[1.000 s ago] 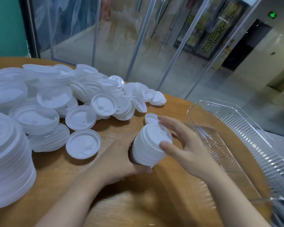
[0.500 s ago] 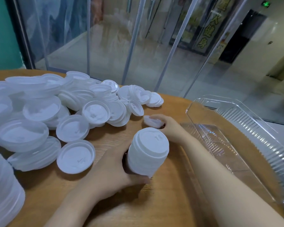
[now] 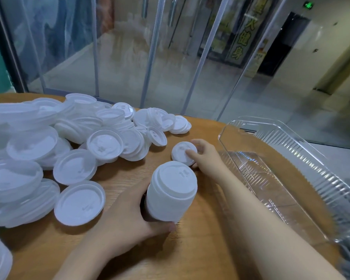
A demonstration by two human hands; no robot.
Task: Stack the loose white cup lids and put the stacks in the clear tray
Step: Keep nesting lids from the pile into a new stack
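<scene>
Behind the round wooden table (image 3: 190,249) stood glass partitions with a tiled corridor beyond them. At the table's left edge and across its far left part lay a large heap of loose white plastic cup lids (image 3: 59,150), some already nested in short piles, many lying singly, so most of the sorting looked undone. Nearer the middle, the left hand (image 3: 125,221) gripped a tall stack of nested white lids (image 3: 171,190) from the side, fingers and thumb curled round its lower part, the stack tilted and held just above the wood. Beyond it, the right hand (image 3: 205,153) reached to a single small white lid (image 3: 183,153) lying apart from the heap, thumb on its top face and fingers curled at its far rim, pinching it; judged from this, the lid was about to join the held stack. Along the table's right edge sat the long clear ribbed plastic tray (image 3: 291,150), with no lids visible inside it. By that showing, no stack had yet been delivered, and the one in hand was not yet finished.
</scene>
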